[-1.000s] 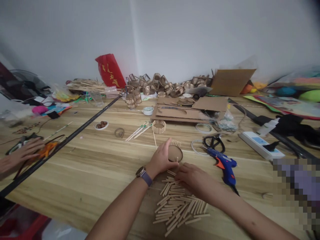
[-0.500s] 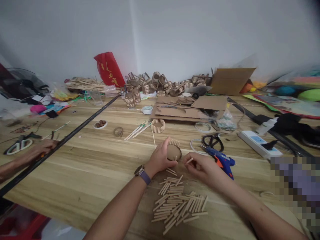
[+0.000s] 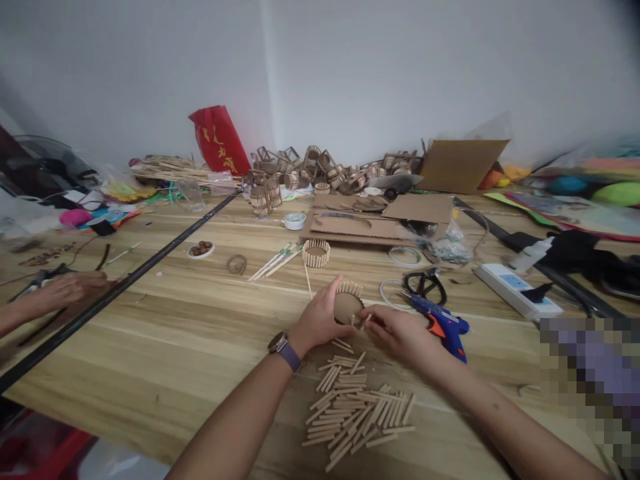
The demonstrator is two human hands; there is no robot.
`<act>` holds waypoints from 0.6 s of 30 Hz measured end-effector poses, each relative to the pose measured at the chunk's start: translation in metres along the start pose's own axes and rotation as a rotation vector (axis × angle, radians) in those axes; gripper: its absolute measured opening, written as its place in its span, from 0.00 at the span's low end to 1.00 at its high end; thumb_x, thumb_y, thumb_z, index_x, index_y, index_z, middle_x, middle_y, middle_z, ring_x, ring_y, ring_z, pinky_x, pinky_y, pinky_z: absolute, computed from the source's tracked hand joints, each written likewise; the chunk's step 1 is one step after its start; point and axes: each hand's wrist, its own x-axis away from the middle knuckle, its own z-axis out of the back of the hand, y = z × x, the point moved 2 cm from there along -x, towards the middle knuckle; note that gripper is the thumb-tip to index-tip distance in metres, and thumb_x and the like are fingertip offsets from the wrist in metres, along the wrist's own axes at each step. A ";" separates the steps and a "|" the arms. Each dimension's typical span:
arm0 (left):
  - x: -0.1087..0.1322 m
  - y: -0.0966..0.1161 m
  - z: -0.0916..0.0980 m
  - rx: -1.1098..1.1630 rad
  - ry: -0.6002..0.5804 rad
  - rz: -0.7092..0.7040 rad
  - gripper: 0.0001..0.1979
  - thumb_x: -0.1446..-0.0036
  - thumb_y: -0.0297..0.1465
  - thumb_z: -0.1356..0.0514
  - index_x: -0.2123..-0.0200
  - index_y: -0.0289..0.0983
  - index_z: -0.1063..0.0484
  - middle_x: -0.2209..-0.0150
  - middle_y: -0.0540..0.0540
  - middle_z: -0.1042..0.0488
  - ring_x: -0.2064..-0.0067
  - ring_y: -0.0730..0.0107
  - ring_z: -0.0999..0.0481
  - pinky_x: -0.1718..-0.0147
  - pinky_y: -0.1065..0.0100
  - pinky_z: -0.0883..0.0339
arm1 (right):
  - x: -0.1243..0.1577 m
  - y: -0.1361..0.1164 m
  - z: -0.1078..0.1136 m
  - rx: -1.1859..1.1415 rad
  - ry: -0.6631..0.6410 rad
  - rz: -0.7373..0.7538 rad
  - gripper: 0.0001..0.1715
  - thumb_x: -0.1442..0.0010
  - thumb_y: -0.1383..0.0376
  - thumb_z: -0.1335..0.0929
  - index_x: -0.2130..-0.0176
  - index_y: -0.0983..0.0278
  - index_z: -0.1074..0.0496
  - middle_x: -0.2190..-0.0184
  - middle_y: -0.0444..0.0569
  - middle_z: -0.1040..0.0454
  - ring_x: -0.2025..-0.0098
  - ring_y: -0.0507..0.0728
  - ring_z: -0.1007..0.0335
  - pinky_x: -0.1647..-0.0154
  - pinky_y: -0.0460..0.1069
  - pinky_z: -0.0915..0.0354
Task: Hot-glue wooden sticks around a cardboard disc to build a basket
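My left hand (image 3: 323, 313) is wrapped round the left side of a small round cardboard basket (image 3: 349, 307), with short wooden sticks standing along part of its rim. Between the thumb and fingers of my right hand (image 3: 395, 330) is a short wooden stick (image 3: 367, 321), held at the basket's near right edge. A pile of cut wooden sticks (image 3: 357, 407) lies on the table just below both hands. Beyond them stands a round basket ringed with sticks (image 3: 316, 253). To the right of my right hand rests a blue glue gun (image 3: 445, 327).
Black scissors (image 3: 425, 285) and a power strip (image 3: 520, 291) lie on the right. Flat cardboard (image 3: 350, 223) and many small stick baskets (image 3: 325, 167) fill the back. Another person's hand (image 3: 75, 288) works at the left, past a dark strip (image 3: 165, 247). A bowl of brown beads (image 3: 201, 250) stands mid-left.
My right hand has moved left, bringing its stick to the basket's edge. My left hand stays on the basket. The other person's hand has shifted left.
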 end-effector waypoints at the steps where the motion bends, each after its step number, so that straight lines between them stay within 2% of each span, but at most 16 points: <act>1: 0.000 0.000 0.000 -0.001 -0.001 -0.006 0.56 0.62 0.30 0.29 0.34 0.38 0.58 0.35 0.35 0.45 0.36 0.48 0.42 0.39 0.50 0.45 | 0.000 0.000 -0.001 0.003 -0.008 0.014 0.14 0.40 0.66 0.41 0.62 0.62 0.28 0.67 0.50 0.22 0.66 0.56 0.27 0.65 0.48 0.35; 11: 0.000 -0.001 -0.001 0.004 0.003 -0.033 0.54 0.61 0.32 0.29 0.34 0.37 0.56 0.35 0.35 0.45 0.35 0.48 0.44 0.38 0.49 0.47 | -0.001 -0.002 -0.008 0.082 -0.059 0.048 0.15 0.39 0.68 0.42 0.64 0.63 0.28 0.66 0.53 0.24 0.64 0.57 0.29 0.63 0.49 0.36; 18: 0.000 0.000 -0.001 -0.025 -0.002 -0.036 0.55 0.62 0.30 0.29 0.34 0.35 0.56 0.35 0.34 0.45 0.36 0.49 0.43 0.38 0.50 0.46 | -0.004 -0.003 -0.012 0.104 -0.031 0.050 0.14 0.38 0.68 0.42 0.66 0.63 0.28 0.66 0.53 0.26 0.66 0.57 0.30 0.64 0.50 0.36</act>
